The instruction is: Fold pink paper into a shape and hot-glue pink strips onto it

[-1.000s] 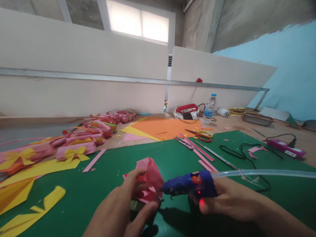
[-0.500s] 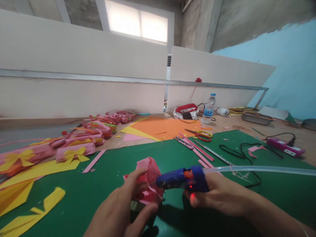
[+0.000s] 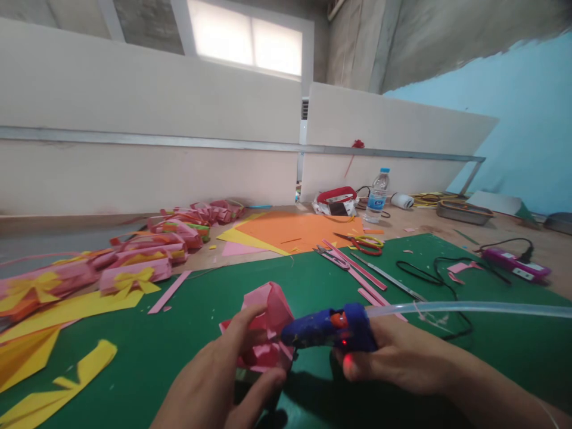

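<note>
Now R hand (image 3: 393, 357) grips glue gun (image 3: 330, 328) horizontal, nozzle left into L-held (image 3: 218, 381) pink paper piece (image 3: 268, 322).

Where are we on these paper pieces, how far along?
Done: finished pink pieces with yellow bows lie at left. In hand: left hand holds a folded pink paper piece; right hand aims the blue glue gun at it. Left: no bow on it yet.
</note>
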`<action>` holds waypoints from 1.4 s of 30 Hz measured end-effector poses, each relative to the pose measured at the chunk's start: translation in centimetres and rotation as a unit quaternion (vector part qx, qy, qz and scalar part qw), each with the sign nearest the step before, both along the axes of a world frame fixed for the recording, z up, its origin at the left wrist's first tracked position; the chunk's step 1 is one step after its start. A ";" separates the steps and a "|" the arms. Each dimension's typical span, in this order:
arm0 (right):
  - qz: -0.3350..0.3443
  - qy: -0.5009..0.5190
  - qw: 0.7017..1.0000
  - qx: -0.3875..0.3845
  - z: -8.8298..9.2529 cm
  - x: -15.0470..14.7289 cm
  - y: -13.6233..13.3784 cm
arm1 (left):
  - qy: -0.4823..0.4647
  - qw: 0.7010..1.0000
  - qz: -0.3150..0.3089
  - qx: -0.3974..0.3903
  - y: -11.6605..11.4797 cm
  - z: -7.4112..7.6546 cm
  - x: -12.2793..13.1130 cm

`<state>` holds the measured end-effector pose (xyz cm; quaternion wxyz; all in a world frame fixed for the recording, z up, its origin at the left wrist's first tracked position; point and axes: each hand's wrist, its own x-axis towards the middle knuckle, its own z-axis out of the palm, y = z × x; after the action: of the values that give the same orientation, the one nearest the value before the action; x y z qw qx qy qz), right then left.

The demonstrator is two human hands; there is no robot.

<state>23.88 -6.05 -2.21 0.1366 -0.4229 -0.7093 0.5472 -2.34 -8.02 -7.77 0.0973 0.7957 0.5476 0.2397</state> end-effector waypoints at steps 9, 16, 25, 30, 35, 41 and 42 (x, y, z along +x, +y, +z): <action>0.010 0.007 1.000 0.003 -0.4 0.4 0.2 | 0.009 1.000 0.006 0.012 -0.1 -0.1 -0.2; 0.015 -0.004 1.000 -0.007 -0.3 0.4 0.0 | -0.002 1.000 -0.002 0.021 0.2 0.3 0.0; -0.029 -0.004 1.000 -0.008 0.2 1.1 -0.7 | 0.011 0.999 0.004 0.035 0.1 0.0 -0.4; 0.005 0.018 0.999 -0.027 -0.3 0.7 -0.3 | 0.011 0.999 0.015 0.027 0.1 0.2 -0.3; 0.006 0.029 0.999 -0.029 -0.3 0.4 -0.3 | 0.006 1.000 0.020 0.021 0.1 0.4 -0.1; 0.010 0.003 1.000 -0.013 -0.1 0.2 -0.3 | 0.000 1.000 0.009 0.027 0.1 0.4 -0.1; 0.011 0.001 1.000 -0.009 -0.1 0.2 -0.3 | -0.004 0.999 0.012 0.032 0.0 0.4 0.0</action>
<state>24.04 -6.32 -2.34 0.1280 -0.4157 -0.7085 0.5557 -2.31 -7.99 -7.33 0.0712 0.7905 0.5492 0.2615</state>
